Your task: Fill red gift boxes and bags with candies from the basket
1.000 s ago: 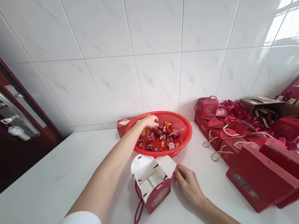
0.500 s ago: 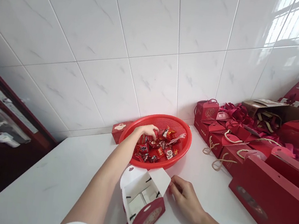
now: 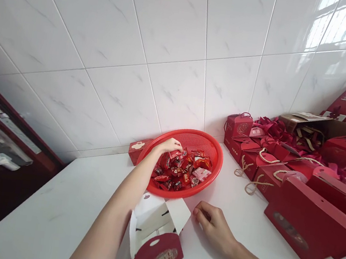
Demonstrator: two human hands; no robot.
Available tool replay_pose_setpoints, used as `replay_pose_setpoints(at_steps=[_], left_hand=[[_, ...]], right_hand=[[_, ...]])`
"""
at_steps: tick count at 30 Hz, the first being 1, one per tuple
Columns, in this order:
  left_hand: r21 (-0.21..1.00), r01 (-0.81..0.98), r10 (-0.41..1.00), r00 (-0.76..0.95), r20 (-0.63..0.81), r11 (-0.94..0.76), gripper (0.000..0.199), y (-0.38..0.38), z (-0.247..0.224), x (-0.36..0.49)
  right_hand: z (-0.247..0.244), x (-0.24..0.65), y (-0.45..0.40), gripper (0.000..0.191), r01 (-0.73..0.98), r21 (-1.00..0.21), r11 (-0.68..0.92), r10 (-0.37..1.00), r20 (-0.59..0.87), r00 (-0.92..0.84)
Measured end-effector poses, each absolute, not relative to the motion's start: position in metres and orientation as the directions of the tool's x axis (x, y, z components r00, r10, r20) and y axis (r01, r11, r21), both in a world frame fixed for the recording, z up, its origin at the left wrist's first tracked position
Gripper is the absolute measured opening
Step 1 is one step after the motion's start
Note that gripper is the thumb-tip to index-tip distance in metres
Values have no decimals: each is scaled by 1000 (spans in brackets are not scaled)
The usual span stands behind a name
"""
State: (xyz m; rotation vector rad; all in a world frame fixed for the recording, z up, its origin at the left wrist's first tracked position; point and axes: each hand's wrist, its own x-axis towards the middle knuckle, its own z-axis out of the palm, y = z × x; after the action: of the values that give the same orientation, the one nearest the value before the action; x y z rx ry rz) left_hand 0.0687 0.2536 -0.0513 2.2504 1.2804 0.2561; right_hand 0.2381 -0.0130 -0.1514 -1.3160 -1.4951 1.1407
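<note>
My left hand [image 3: 170, 145] reaches into a red plastic basket [image 3: 215, 169] of wrapped candies [image 3: 183, 171]. Its fingers are closed on a red-wrapped candy [image 3: 175, 154] near the back of the pile. Below the basket stands a small dark red gift box [image 3: 159, 258] with its white-lined flaps spread open. Only its bare white inside shows, partly behind my left forearm. On the counter just right of the box rests my right hand [image 3: 212, 225], fingers curled in, with nothing visible in them. A small gap separates it from the box's flap.
Several red gift boxes [image 3: 252, 158] with rope handles line the right side against the wall. A larger red box [image 3: 311, 222] lies nearer me. An open cardboard carton [image 3: 333, 130] sits behind them. Left of the basket is another small red box [image 3: 136, 151].
The gift box has shifted left and turned, away from my right hand, which touched its flap before. My left hand has risen slightly, and the candies in the basket lie differently.
</note>
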Motion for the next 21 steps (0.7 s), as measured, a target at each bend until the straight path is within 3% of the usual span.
replay_pose_setpoints(at_steps=[5,8,12,16,21], left_hand=[[415,749,837,543,62,-516,48,250,-53,84],[377,699,767,639,51,-607,50,240,-53,105],[370,673,694,714,-97,-640,48,228,-58,130],[362,702,694,697,-178,-613,41,227,-59,132],[404,725,737,657,-159,-558,39,239,-47,111]], right_hand=[[-150,239,-14,22,256,-965,54,991,21,-131],[-149,240,-14,22,266,-962,61,990,25,-137],[-150,240,-14,23,281,-957,68,990,31,-136],[-152,239,-15,23,276,-958,85,990,49,-132],[-151,239,-15,22,261,-961,95,990,63,-127]])
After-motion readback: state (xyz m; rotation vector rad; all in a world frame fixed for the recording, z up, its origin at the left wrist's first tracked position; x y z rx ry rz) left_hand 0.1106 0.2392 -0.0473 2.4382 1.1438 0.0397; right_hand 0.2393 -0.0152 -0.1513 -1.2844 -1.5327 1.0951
